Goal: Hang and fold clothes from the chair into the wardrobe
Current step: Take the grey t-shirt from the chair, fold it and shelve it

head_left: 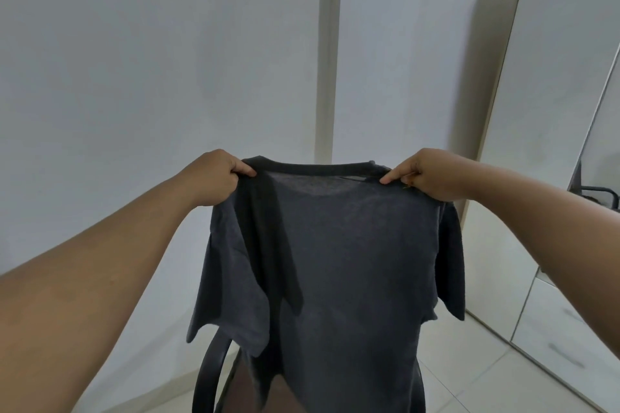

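left hand point(214, 178) pinches dark grey T-shirt point(335, 261) at 10 o'clock shoulder | right hand point(432, 178) pinches 2 o'clock shoulder | shirt hangs spread mid-air, centre frame | black chair point(209, 375) behind hem at 7 o'clock | mirror point(553, 94) leaning at 3 o'clock

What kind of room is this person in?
Probably a bedroom or dressing corner at home. A tall mirror leans against the plain wall, a dark T-shirt is held up by both hands over a black chair, and the floor is pale tile.
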